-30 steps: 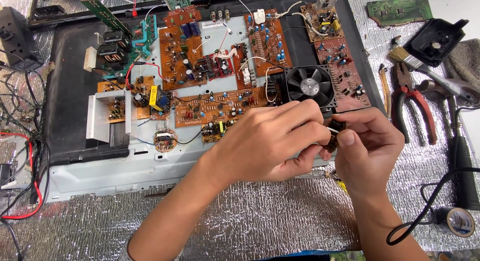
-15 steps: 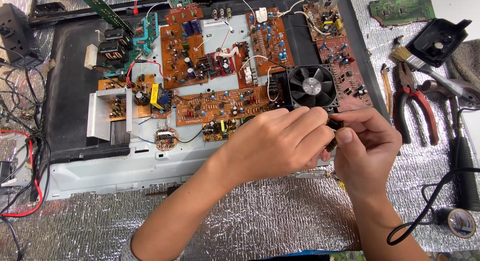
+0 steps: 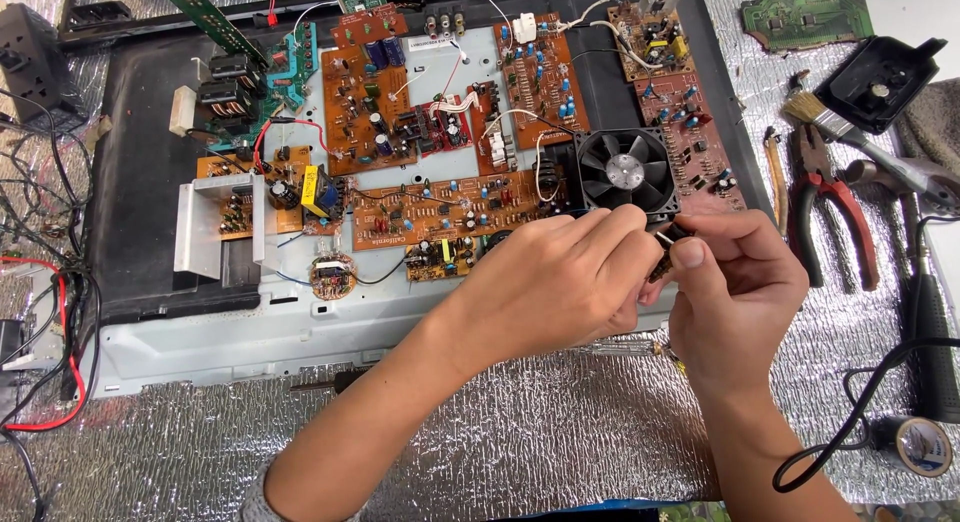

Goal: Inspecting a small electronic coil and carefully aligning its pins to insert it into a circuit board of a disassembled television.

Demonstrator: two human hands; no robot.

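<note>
both hands pinch a small dark part (image 3: 668, 250) just below the black fan (image 3: 626, 172): left hand (image 3: 560, 282) closed on it, right hand (image 3: 735, 282) thumb pressing. i'd go slow, keeping clear of the boards (image 3: 450, 207).

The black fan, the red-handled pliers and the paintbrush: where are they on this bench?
black fan (image 3: 627, 170), head view, on its silver hub.
red-handled pliers (image 3: 850, 227), head view, on the right red handle.
paintbrush (image 3: 805, 110), head view, on its bristles.
</note>
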